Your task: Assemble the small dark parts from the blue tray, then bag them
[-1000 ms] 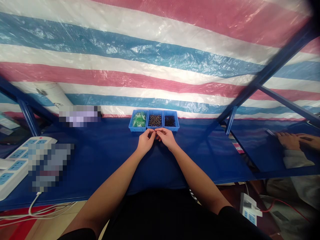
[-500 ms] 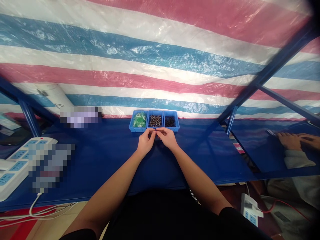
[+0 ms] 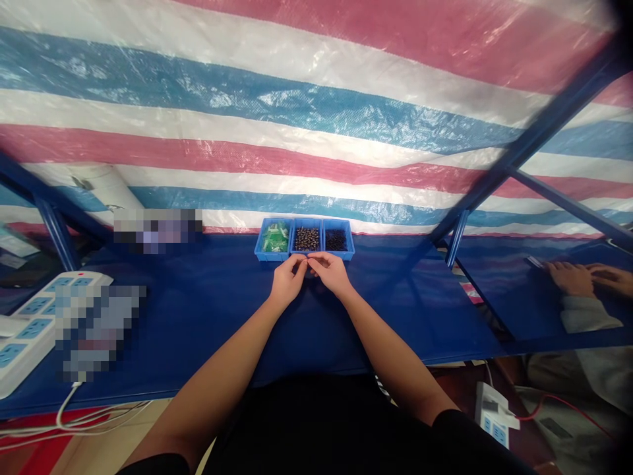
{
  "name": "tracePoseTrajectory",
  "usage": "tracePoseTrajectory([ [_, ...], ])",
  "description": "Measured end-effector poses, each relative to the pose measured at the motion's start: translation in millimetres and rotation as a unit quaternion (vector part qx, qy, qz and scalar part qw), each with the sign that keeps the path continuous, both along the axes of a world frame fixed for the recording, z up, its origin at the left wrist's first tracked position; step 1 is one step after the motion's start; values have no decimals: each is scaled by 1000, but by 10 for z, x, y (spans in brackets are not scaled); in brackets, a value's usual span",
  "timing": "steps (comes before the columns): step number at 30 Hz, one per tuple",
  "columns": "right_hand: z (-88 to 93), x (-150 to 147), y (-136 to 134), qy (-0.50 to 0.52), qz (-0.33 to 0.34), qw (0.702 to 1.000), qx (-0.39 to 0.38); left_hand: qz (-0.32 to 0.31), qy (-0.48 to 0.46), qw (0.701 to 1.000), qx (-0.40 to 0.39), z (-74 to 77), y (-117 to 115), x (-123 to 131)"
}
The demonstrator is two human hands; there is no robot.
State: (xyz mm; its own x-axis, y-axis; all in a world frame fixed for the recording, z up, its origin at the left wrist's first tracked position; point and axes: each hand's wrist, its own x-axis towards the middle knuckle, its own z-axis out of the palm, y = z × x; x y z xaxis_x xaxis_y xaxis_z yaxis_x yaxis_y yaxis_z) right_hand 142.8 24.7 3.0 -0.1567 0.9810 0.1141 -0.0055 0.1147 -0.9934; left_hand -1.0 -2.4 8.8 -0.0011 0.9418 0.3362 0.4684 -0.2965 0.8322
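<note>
Just in front of the three blue plastic bins (image 3: 341, 256), the left hand (image 3: 288, 280) and right hand (image 3: 330, 274) are held curled, fingertips (image 3: 305, 261) pinched together; whatever is gripped cannot be made out.

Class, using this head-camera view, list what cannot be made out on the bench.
Head view:
Anything between the left hand and right hand: fingertips hide it.
Items in the middle blue bin and right blue bin: too small to identify.
Object beside the power strip: pixelated.

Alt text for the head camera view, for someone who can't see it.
The left hand and right hand meet, fingers together, just before three blue bins on a dark blue table cover, below a striped tarpaulin.
</note>
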Motion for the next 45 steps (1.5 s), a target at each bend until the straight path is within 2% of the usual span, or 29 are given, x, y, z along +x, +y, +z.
tracePoseTrajectory([
  [5, 0, 6, 5, -1, -10, 1000, -3, 2, -24, 1000, -13, -26, 3, 5],
  [11, 8, 0, 4, 8, -10, 1000, -7, 4, -10, 1000, 14, -33, 19, -9],
  [21, -10, -5, 1, 16, -3, 1000, -4, 10, -9, 1000, 19, -137, 59, -23],
  [27, 5, -13, -8, 37, 2, 999, -16, 18, 27, 999, 19, -103, 47, -40],
  [35, 0, -5, 12, 43, -15, 999, -14, 14, -5, 1000, 18, -92, 27, -10],
  [45, 16, -8, -10, 29, -2, 1000, -9, 17, 24, 999, 30, -112, 45, -30],
])
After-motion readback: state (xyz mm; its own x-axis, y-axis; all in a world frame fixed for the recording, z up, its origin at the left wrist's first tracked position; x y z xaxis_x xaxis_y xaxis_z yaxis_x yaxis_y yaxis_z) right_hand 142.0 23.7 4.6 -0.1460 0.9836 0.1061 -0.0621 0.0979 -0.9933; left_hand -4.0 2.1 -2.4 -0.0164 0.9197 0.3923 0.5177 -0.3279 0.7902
